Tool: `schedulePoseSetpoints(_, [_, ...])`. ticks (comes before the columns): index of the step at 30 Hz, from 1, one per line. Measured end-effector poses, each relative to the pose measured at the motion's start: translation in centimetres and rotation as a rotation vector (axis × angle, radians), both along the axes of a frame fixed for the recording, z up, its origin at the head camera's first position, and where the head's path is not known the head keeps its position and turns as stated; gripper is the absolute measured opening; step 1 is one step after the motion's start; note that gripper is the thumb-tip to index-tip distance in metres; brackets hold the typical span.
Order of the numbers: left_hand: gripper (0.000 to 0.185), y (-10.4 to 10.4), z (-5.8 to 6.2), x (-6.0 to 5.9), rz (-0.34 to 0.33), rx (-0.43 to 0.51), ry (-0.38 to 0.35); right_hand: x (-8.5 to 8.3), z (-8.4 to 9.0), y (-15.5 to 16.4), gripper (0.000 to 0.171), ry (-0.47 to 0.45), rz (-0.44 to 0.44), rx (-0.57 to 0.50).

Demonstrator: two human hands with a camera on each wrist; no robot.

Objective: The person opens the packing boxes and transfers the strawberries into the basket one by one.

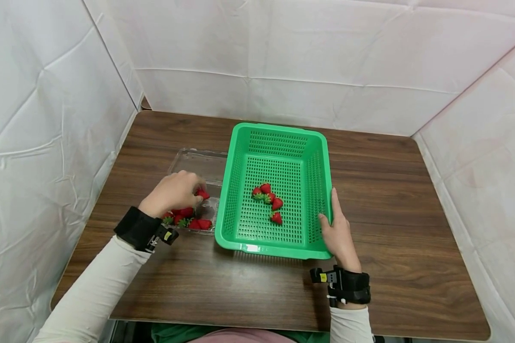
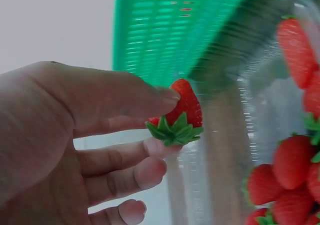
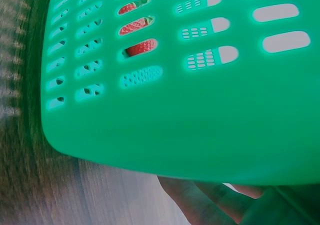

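My left hand [image 1: 174, 191] pinches a strawberry [image 2: 186, 105] between thumb and fingers, its green leaves turned toward the wrist camera. That hand is over a clear plastic box [image 1: 210, 209] where several more strawberries [image 2: 295, 160] lie in a cluster. To the right stands a green perforated basket [image 1: 279, 247] with several strawberries [image 1: 276, 204] on its floor. My right hand [image 1: 339, 238] grips the basket's right side near the front corner, thumb over the rim and fingers along the outer wall. Red fruit shows through the basket's slots in the right wrist view.
The clear box has an open lid [image 1: 199, 164] lying toward the back, and its right side meets the basket. Everything rests on a dark wooden table [image 1: 395, 214]. White sheeting [image 1: 300, 52] walls the back and both sides.
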State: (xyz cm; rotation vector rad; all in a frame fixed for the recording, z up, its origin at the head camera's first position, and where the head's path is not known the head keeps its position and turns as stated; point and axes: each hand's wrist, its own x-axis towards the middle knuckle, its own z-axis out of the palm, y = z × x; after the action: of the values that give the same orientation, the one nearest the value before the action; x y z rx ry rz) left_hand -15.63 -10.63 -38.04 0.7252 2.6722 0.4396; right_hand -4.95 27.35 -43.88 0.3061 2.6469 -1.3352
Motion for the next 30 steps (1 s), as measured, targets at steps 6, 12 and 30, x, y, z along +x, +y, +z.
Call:
schedulePoseSetpoints(6, [0.016,0.1,1.8,-0.2,0.035,0.05,0.048,0.0,0.1,0.0,0.076,0.0,0.002,0.005])
schedulePoseSetpoints(12, [0.016,0.7,3.4,-0.4,0.014,0.06,0.097,0.0,-0.1,0.0,0.076,-0.004,-0.003,0.001])
schedulePoseSetpoints(30, [0.018,5.7,4.9,-0.4,-0.115,0.059,0.151,0.0,0.1,-0.1,0.076,-0.002,-0.004,0.003])
